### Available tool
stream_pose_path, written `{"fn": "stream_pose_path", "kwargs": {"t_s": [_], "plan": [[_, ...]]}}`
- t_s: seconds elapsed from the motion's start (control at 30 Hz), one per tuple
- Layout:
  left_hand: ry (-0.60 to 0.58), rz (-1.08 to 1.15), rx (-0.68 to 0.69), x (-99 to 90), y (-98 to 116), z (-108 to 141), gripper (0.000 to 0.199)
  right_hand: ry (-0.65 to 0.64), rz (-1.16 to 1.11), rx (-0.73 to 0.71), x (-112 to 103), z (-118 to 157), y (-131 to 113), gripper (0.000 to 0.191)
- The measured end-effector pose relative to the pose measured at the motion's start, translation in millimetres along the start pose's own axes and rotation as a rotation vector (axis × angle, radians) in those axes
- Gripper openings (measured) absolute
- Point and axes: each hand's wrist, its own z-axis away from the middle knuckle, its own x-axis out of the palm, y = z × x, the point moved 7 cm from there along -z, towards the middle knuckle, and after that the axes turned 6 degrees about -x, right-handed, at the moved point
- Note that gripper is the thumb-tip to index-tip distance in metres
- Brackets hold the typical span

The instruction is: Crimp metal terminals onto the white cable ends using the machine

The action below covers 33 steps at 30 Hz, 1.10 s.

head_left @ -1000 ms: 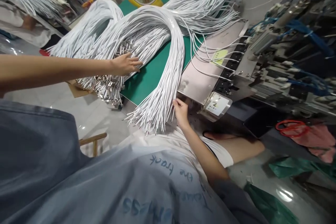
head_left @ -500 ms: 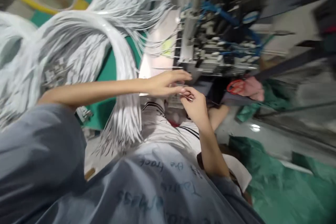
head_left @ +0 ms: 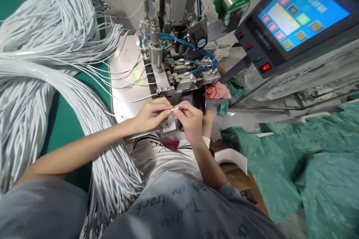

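Observation:
The fingertips of my left hand (head_left: 153, 115) and my right hand (head_left: 190, 121) meet in front of the machine. Both are closed in a pinch on a thin white cable (head_left: 175, 109), and only a short piece of it shows between them. Just beyond my fingers stands the machine (head_left: 181, 69), with metal clamps and blue air tubes. Several white cables run into its left side from the pile (head_left: 58, 18) at the back left. A thick bundle of white cables (head_left: 92, 115) hangs over the table edge, beneath my left forearm.
A control screen (head_left: 304, 16) on a dark arm stands at the right, near a green wire spool (head_left: 231, 2). Red-handled scissors (head_left: 211, 92) and a pink cloth (head_left: 223, 90) lie right of my hands. Green sheeting (head_left: 280, 168) covers the lower right. The table (head_left: 64, 114) is green.
The view has swung to the right and steadied, bringing the control screen in. My left fingers, stretched out before, have closed on the cable beside my right fingers.

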Motion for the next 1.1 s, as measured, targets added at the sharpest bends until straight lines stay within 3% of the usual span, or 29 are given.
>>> {"fn": "stream_pose_path", "kwargs": {"t_s": [0.27,0.43,0.57,0.67,0.77,0.87,1.0,1.1], "plan": [[0.127,-0.003,0.033,-7.9,-4,4,0.014,0.001,0.172,0.049,4,-3,-19,0.017],[0.156,-0.044,0.072,-10.0,-7,4,0.012,0.013,0.311,-0.031,1,-9,-32,0.013],[0.13,-0.153,0.147,-7.2,-8,7,0.013,-0.134,0.41,-0.021,-1,-18,-31,0.014],[0.13,-0.186,0.129,-6.0,-11,8,0.013,-0.227,0.423,0.009,-1,-22,-21,0.016],[0.15,-0.114,0.028,-6.9,-13,6,0.012,-0.147,0.292,-0.018,0,-21,-12,0.017],[0.134,-0.089,0.015,-5.5,-12,5,0.019,-0.038,0.244,-0.065,2,-14,-10,0.019],[0.101,-0.331,0.177,-2.4,-9,8,0.014,-0.057,0.505,-0.208,3,-13,-24,0.024],[0.052,-0.529,0.224,3.1,-15,10,0.021,-0.167,0.609,-0.169,2,-20,-19,0.023]]}}
